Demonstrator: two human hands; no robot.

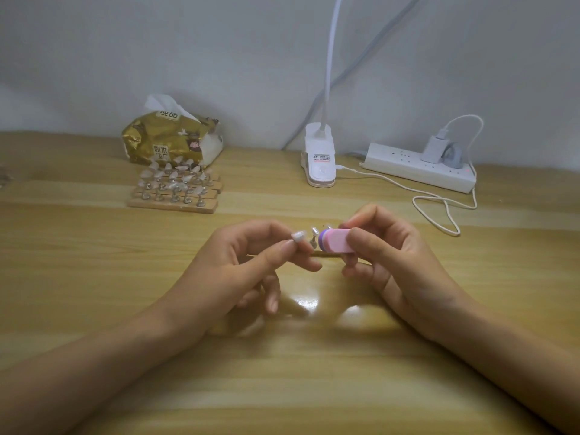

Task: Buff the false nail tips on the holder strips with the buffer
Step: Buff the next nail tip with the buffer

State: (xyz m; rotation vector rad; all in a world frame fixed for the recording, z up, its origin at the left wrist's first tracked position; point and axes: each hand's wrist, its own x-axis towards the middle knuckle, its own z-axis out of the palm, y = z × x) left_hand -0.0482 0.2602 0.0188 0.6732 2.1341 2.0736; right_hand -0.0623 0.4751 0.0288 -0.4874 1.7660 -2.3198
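Thumb and fingers of your left hand (251,268) curl around one end of a thin wooden holder strip (326,255), with the thumb tip just beside a pale false nail tip (297,236) standing on that strip. Your right hand (389,262) grips a pink oblong buffer block (334,241) between thumb and curled fingers. The block's purple end sits against the next tips along the strip, though contact there is hard to make out. Both hands hover above the light wooden table (94,277), near its middle. Further back on your left lies a stack of more wooden strips with nail tips (172,191), just in front of a gold tissue pack (169,139). Back right stand a white clip lamp (320,161) and a white power strip (408,166), with a white cable (439,211) looping forward from it.
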